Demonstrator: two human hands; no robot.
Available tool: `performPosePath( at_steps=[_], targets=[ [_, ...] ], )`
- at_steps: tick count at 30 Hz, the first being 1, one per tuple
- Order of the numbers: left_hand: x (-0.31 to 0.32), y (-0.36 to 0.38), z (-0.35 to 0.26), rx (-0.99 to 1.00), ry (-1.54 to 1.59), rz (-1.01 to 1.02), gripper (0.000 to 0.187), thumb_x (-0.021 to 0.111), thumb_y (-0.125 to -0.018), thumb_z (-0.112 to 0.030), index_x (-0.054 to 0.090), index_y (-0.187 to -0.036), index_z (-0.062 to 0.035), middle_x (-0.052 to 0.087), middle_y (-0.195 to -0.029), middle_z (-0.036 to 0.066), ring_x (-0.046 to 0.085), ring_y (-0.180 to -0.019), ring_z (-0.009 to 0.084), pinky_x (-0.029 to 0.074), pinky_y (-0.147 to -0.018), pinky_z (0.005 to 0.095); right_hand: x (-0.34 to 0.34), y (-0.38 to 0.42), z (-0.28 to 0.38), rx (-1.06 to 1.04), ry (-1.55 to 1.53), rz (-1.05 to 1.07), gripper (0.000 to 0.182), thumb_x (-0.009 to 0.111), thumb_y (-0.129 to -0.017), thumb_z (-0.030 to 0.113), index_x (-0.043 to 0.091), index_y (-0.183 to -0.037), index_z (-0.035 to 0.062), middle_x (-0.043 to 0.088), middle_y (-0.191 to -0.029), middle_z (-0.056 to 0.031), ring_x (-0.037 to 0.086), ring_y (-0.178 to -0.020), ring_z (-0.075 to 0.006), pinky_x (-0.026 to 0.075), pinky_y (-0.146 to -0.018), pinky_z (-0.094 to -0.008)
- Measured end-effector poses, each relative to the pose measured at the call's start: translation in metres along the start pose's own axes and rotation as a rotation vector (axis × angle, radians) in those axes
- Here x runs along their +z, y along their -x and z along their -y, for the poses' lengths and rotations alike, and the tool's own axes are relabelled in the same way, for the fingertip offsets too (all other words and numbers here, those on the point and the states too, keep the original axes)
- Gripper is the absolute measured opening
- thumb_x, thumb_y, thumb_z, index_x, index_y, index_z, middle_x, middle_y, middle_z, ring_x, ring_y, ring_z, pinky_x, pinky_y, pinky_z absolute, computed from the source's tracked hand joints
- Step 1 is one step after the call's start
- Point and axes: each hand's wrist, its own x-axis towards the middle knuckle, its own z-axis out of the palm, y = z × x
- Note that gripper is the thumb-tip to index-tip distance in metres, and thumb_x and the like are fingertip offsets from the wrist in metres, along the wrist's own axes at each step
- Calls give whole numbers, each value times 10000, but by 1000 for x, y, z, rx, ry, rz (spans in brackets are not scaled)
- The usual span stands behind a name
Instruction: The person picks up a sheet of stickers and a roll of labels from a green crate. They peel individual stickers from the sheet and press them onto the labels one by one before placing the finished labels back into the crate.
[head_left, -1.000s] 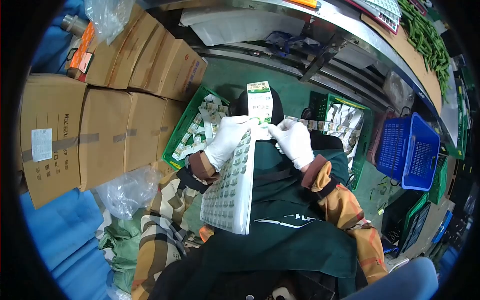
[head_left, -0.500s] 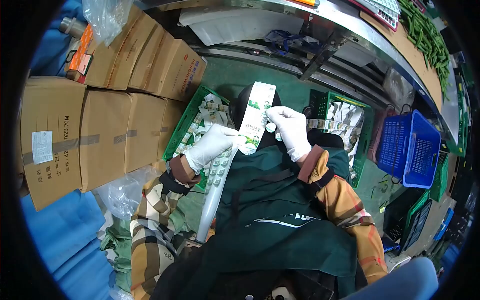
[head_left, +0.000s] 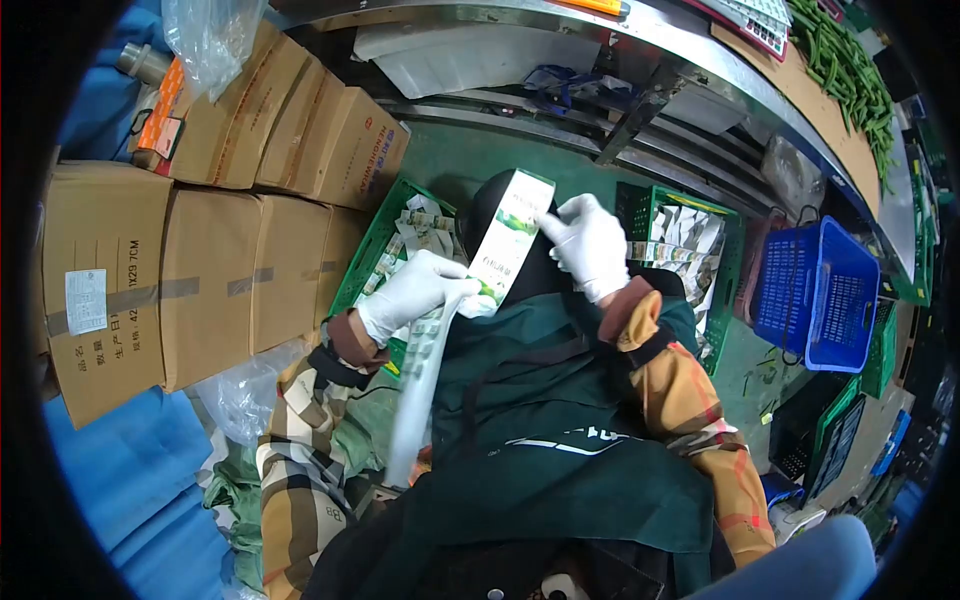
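White-gloved, my left hand (head_left: 412, 292) pinches the lower end of a printed paper strip (head_left: 510, 235) with green pictures and Chinese characters. From the same hand a pale backing strip of small stickers (head_left: 425, 355) hangs down beside my apron, its lower part blurred. My right hand (head_left: 592, 248), also gloved, is at the right edge of the printed strip, fingers curled and one fingertip touching or very close to it. Whatever is between those fingers cannot be made out. Both strips are over my dark green apron (head_left: 560, 400).
Left of my knees is a green crate (head_left: 352, 285) of printed strips; another green crate (head_left: 735, 250) with folded strips stands right. Stacked cardboard boxes (head_left: 215, 285) line the left. A blue basket (head_left: 840, 300) lies farther right. A metal table (head_left: 690, 50) bearing green beans (head_left: 850, 85) runs ahead.
My right hand has shifted slightly up and right, and the round stickers seen at its fingertips no longer show. The printed strip has turned a little, and the hanging sticker strip has swung.
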Motion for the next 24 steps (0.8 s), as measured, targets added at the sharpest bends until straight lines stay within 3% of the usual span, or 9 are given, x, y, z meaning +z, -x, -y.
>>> performPosePath(
  at_steps=[1, 2, 4, 6, 9, 12, 15, 18, 24],
  targets=[
    [-7, 3, -2, 7, -36, 48, 202, 688, -853, -123, 725, -941, 55, 683, -765, 18, 579, -688, 55, 463, -636, 231, -24, -6, 13, 258, -340, 219, 298, 725, -846, 294, 621, -886, 19, 663, -655, -97, 675, -614, -160, 523, -551, -287],
    [-14, 6, -1, 13, -71, 97, 204, 689, -850, -128, 724, -920, 60, 676, -752, 13, 575, -678, 54, 459, -627, 229, -28, -9, 4, 356, -712, 269, 269, 731, -855, 203, 598, -946, -13, 652, -714, -67, 631, -615, -82, 479, -495, -218],
    [-27, 8, 6, -20, -158, 139, 208, 700, -836, -130, 719, -905, 65, 662, -719, 14, 572, -668, 65, 466, -631, 241, -28, -16, -13, 244, -860, 215, 291, 733, -846, 134, 568, -1024, -25, 649, -768, -52, 594, -591, -74, 449, -461, -199],
    [-40, 11, 13, -82, -302, 171, 206, 704, -836, -127, 719, -913, 63, 654, -702, 3, 558, -668, 56, 460, -626, 238, -25, -16, -19, 284, -887, 269, 317, 739, -834, 97, 553, -1063, -17, 659, -805, -53, 568, -567, -61, 426, -443, -193],
    [-44, 22, 18, -114, -265, 153, 200, 708, -838, -125, 721, -919, 58, 642, -689, -11, 538, -658, 50, 450, -613, 234, -15, -7, -12, 294, -878, 280, 289, 733, -834, 76, 560, -1051, -3, 663, -810, -47, 566, -568, -54, 419, -444, -187],
    [-44, 26, 24, -141, -252, 140, 194, 710, -839, -129, 726, -919, 48, 635, -687, -17, 526, -646, 47, 441, -602, 229, -9, 4, -5, 341, -909, 276, 262, 729, -823, 30, 549, -1010, -5, 664, -824, -69, 621, -636, -94, 502, -552, -216],
    [-42, 26, 30, -159, -217, 129, 190, 707, -848, -155, 735, -916, 21, 631, -686, -8, 531, -641, 55, 441, -602, 252, 1, 8, -12, 311, -904, 245, 259, 736, -836, 62, 567, -1025, 3, 671, -806, -53, 614, -632, -64, 444, -507, -183],
    [-40, 28, 31, -179, -217, 111, 177, 703, -850, -150, 735, -889, 20, 627, -674, -14, 526, -624, 51, 436, -588, 248, 13, 7, -18, 310, -956, 238, 265, 718, -816, -7, 535, -1007, -17, 660, -837, -88, 640, -681, -121, 528, -613, -242],
    [-42, 28, 36, -187, -178, 97, 174, 703, -841, -122, 728, -866, 48, 628, -673, -10, 522, -621, 49, 439, -582, 230, 11, 18, -12, 252, -895, 210, 270, 721, -820, 24, 536, -1016, 0, 634, -816, -46, 624, -719, -109, 505, -616, -231]
  ],
)
